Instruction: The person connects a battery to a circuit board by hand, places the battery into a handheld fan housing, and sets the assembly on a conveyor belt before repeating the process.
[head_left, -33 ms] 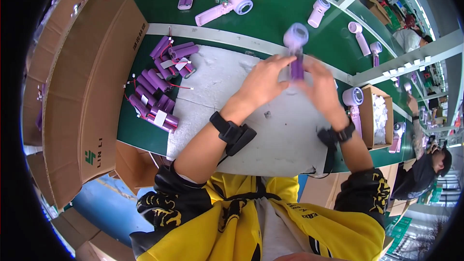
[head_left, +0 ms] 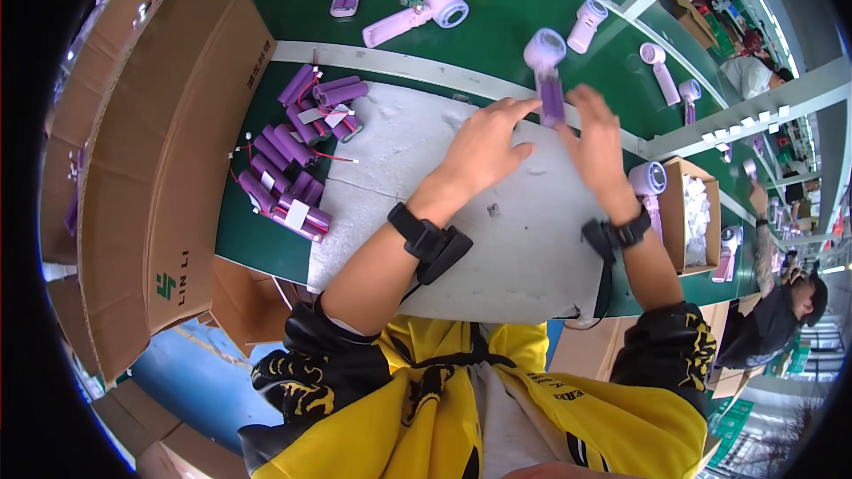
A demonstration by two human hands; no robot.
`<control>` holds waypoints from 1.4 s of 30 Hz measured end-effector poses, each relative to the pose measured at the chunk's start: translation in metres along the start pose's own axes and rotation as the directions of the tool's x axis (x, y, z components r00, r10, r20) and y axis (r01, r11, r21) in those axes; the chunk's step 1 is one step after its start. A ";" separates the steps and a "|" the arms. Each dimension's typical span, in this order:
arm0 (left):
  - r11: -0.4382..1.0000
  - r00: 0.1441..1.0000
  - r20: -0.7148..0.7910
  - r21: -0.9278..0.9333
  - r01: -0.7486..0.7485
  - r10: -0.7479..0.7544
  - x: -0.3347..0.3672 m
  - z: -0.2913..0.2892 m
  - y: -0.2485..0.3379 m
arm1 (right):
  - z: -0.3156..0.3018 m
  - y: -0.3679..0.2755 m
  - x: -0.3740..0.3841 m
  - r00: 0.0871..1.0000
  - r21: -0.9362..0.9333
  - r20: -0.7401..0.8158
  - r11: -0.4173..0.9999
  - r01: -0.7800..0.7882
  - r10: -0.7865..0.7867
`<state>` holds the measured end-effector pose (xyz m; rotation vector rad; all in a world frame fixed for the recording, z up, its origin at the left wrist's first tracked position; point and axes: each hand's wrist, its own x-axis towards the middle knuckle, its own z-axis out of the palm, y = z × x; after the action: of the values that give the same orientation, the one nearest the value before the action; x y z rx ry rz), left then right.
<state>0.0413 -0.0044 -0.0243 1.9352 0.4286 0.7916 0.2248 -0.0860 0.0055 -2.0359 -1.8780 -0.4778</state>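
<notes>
A pale purple handheld fan [head_left: 545, 50] points its round head away from me, its handle open on a purple battery cell [head_left: 551, 99]. It overlaps the white rail at the mat's far edge; whether it rests there I cannot tell. My left hand [head_left: 484, 151] is at the handle's left side, fingertips at its edge, thumb apart. On the other side, my right hand [head_left: 596, 144] has its fingers stretched out and slightly blurred, close to the handle. A heap of purple battery packs [head_left: 286, 146] with red wires and white connectors lies left of the grey-white mat [head_left: 461, 257].
More fans lie beyond the rail, one with its circuit board [head_left: 411, 2] exposed. At right, another fan [head_left: 650, 179] lies beside a cardboard box [head_left: 679, 253] of white pieces. A tall carton [head_left: 191, 186] borders the left. A co-worker [head_left: 777, 319] is at far right.
The fan has shifted slightly away from me and looks sharper. My right hand's fingers have straightened and moved a little off the handle. My left hand has barely moved.
</notes>
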 end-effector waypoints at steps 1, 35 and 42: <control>0.998 0.998 -0.067 0.056 0.015 -0.011 0.001 0.002 0.000 | 0.002 0.003 0.010 1.000 -0.010 -0.004 1.000 0.015 -0.016; 0.959 0.996 0.089 -0.284 0.002 0.024 0.009 0.019 -0.028 | -0.044 -0.074 -0.055 0.914 0.060 0.243 0.945 0.321 -0.326; 0.993 0.852 0.510 0.075 0.093 -0.118 0.014 0.003 -0.007 | -0.096 -0.108 0.012 0.645 0.643 0.530 0.757 0.118 -0.551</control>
<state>0.0539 0.0055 -0.0268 2.0526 0.2216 0.1697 0.1164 -0.1111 0.0977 -1.5081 -2.4547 0.8480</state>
